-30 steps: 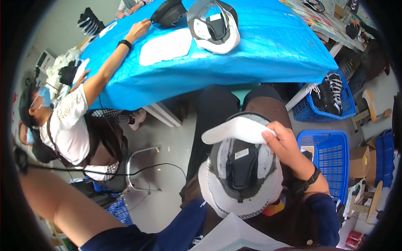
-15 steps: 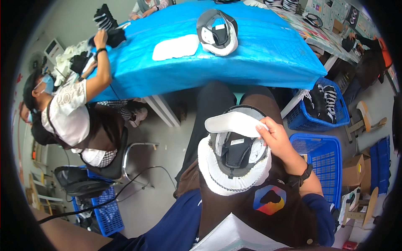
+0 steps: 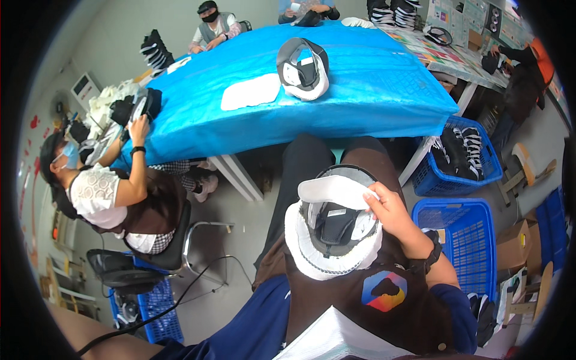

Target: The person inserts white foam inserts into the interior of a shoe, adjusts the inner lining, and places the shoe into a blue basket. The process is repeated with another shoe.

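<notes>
My right hand [image 3: 390, 211] pinches the right end of a smooth white curved strip [image 3: 331, 188]. The strip lies across the far side of a rounded, helmet-like piece [image 3: 321, 264] on my lap, which has a dark rim, black padding inside and a white cloth edge. I cannot tell whether the strip is joined to this piece. My left forearm [image 3: 120, 336] runs out at the lower left, and its hand is outside the picture. A similar grey, black and white piece [image 3: 314, 90] stands on the blue-covered table [image 3: 204, 102], beside a white flat sheet [image 3: 249, 93].
At the left a seated co-worker [image 3: 114, 198] handles a black-and-white piece. More people sit across the table. Blue baskets [image 3: 489, 207] stand at my right, one holding black-and-white pieces [image 3: 471, 150]. A black cable [image 3: 180, 297] hangs at the lower left.
My view has tilted up a little, bringing people across the table further into sight. The co-worker's raised arm has come down. My right hand keeps its pinch on the strip.
</notes>
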`<move>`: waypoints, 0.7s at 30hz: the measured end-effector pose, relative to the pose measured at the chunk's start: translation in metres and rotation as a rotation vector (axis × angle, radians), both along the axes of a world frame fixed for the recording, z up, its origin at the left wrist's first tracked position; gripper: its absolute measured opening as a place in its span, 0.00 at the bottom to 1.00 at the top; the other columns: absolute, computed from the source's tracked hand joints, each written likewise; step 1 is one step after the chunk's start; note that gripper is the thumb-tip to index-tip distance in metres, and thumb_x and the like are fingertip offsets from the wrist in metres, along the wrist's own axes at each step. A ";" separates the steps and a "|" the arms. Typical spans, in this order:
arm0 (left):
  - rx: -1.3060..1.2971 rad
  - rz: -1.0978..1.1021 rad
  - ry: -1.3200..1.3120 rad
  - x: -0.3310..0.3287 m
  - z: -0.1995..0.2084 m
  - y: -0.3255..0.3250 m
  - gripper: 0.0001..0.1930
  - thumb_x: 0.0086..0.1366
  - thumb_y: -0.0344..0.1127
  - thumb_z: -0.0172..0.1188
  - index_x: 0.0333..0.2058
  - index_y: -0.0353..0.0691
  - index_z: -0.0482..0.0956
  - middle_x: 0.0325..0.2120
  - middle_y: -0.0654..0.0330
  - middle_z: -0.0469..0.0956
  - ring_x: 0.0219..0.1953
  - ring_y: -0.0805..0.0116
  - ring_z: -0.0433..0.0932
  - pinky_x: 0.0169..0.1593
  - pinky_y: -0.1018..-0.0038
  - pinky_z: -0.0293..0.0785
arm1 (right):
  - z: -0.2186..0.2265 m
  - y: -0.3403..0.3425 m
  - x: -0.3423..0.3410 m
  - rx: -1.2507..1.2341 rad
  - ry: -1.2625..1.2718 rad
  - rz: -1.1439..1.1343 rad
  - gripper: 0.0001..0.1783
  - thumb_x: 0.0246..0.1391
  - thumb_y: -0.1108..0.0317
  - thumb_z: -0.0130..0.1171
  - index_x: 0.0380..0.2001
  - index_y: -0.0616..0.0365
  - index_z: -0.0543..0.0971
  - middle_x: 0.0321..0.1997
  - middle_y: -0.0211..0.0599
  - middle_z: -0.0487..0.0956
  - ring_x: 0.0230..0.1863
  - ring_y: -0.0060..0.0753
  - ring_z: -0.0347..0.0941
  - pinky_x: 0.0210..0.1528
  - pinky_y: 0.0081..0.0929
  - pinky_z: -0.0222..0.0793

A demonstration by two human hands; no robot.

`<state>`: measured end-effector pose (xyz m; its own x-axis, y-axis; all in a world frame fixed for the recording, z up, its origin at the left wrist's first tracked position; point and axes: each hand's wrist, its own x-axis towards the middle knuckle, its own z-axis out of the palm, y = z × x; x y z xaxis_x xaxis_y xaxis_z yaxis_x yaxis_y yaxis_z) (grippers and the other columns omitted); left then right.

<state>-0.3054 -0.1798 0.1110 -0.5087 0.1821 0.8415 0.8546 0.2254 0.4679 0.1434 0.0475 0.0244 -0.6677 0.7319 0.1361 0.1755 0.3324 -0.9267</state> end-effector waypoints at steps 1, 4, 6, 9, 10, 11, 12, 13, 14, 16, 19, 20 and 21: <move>0.014 0.030 0.009 -0.008 0.007 -0.003 0.18 0.62 0.27 0.41 0.50 0.32 0.52 0.44 0.37 0.56 0.45 0.47 0.60 0.51 0.59 0.56 | -0.001 0.000 0.001 -0.006 0.004 -0.001 0.11 0.60 0.63 0.51 0.35 0.61 0.72 0.20 0.33 0.75 0.18 0.21 0.70 0.23 0.22 0.65; 0.069 0.124 0.024 -0.034 0.029 -0.015 0.19 0.61 0.27 0.41 0.51 0.32 0.51 0.45 0.37 0.56 0.45 0.47 0.61 0.51 0.59 0.56 | -0.004 0.001 0.001 -0.009 0.001 -0.007 0.11 0.60 0.63 0.51 0.35 0.61 0.73 0.20 0.33 0.75 0.18 0.21 0.70 0.23 0.22 0.65; 0.095 0.180 0.032 -0.051 0.043 -0.022 0.20 0.61 0.27 0.42 0.51 0.32 0.51 0.45 0.36 0.56 0.46 0.47 0.61 0.52 0.59 0.56 | -0.005 0.001 0.001 -0.007 0.000 -0.007 0.11 0.60 0.63 0.51 0.35 0.61 0.73 0.20 0.34 0.75 0.18 0.21 0.70 0.22 0.22 0.65; 0.140 0.256 0.039 -0.074 0.062 -0.035 0.21 0.61 0.27 0.42 0.52 0.32 0.50 0.46 0.36 0.55 0.47 0.46 0.61 0.53 0.59 0.56 | -0.005 0.001 0.001 -0.003 -0.001 -0.008 0.11 0.60 0.63 0.51 0.35 0.61 0.73 0.21 0.34 0.75 0.18 0.21 0.70 0.22 0.22 0.65; 0.154 0.283 0.038 -0.081 0.068 -0.040 0.21 0.61 0.26 0.42 0.52 0.32 0.50 0.46 0.35 0.55 0.47 0.46 0.61 0.53 0.59 0.56 | -0.005 0.001 0.001 -0.007 -0.006 -0.009 0.11 0.60 0.63 0.51 0.35 0.61 0.73 0.21 0.34 0.75 0.18 0.21 0.70 0.22 0.22 0.65; 0.164 0.305 0.042 -0.088 0.073 -0.043 0.22 0.61 0.26 0.42 0.52 0.32 0.49 0.46 0.35 0.55 0.47 0.46 0.61 0.53 0.59 0.56 | -0.005 0.001 0.001 -0.017 -0.012 -0.011 0.11 0.60 0.63 0.51 0.35 0.61 0.73 0.21 0.34 0.75 0.18 0.21 0.70 0.22 0.22 0.65; 0.174 0.326 0.042 -0.094 0.078 -0.047 0.22 0.60 0.26 0.42 0.53 0.32 0.49 0.47 0.35 0.55 0.47 0.46 0.61 0.53 0.59 0.56 | -0.005 0.001 0.001 -0.010 -0.008 -0.009 0.11 0.60 0.63 0.51 0.35 0.61 0.73 0.21 0.34 0.75 0.18 0.21 0.70 0.22 0.22 0.65; 0.184 0.346 0.042 -0.099 0.083 -0.051 0.22 0.60 0.26 0.42 0.53 0.33 0.49 0.47 0.35 0.55 0.48 0.46 0.61 0.53 0.59 0.56 | -0.005 0.001 0.001 -0.010 -0.006 -0.008 0.11 0.60 0.64 0.51 0.35 0.61 0.73 0.21 0.34 0.76 0.18 0.21 0.70 0.22 0.22 0.65; 0.192 0.365 0.041 -0.104 0.088 -0.054 0.23 0.60 0.26 0.42 0.53 0.33 0.49 0.47 0.35 0.55 0.48 0.46 0.61 0.54 0.59 0.56 | -0.005 0.001 0.001 -0.013 0.007 -0.001 0.11 0.60 0.64 0.51 0.36 0.61 0.73 0.21 0.34 0.76 0.18 0.21 0.70 0.22 0.22 0.65; 0.211 0.399 0.037 -0.113 0.096 -0.061 0.23 0.60 0.26 0.43 0.54 0.33 0.48 0.48 0.34 0.55 0.48 0.46 0.61 0.54 0.59 0.56 | -0.005 0.001 0.002 -0.011 0.003 -0.002 0.11 0.60 0.64 0.51 0.36 0.61 0.73 0.21 0.34 0.76 0.18 0.21 0.70 0.22 0.22 0.65; 0.235 0.446 0.035 -0.125 0.108 -0.071 0.25 0.60 0.26 0.43 0.55 0.33 0.48 0.48 0.33 0.55 0.49 0.46 0.61 0.55 0.60 0.56 | -0.006 0.002 0.002 -0.002 0.005 -0.002 0.11 0.60 0.64 0.51 0.36 0.62 0.73 0.21 0.34 0.76 0.18 0.21 0.70 0.22 0.22 0.65; 0.238 0.463 0.033 -0.130 0.111 -0.074 0.25 0.60 0.26 0.43 0.55 0.33 0.47 0.49 0.33 0.55 0.49 0.45 0.61 0.55 0.60 0.56 | -0.007 0.002 0.003 -0.004 0.010 -0.005 0.11 0.60 0.64 0.51 0.36 0.62 0.73 0.21 0.34 0.76 0.18 0.21 0.70 0.22 0.22 0.65; 0.246 0.477 0.031 -0.134 0.115 -0.077 0.25 0.60 0.26 0.43 0.55 0.33 0.47 0.49 0.33 0.55 0.49 0.45 0.61 0.55 0.60 0.56 | -0.007 0.002 0.003 -0.004 0.004 -0.005 0.11 0.60 0.64 0.51 0.36 0.62 0.73 0.21 0.34 0.76 0.18 0.21 0.70 0.22 0.21 0.65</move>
<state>-0.4399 -0.2569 0.2259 -0.4613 -0.2677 0.8459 0.6985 0.4784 0.5323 0.1460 0.0492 0.0175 -0.6631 0.7362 0.1353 0.1739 0.3274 -0.9287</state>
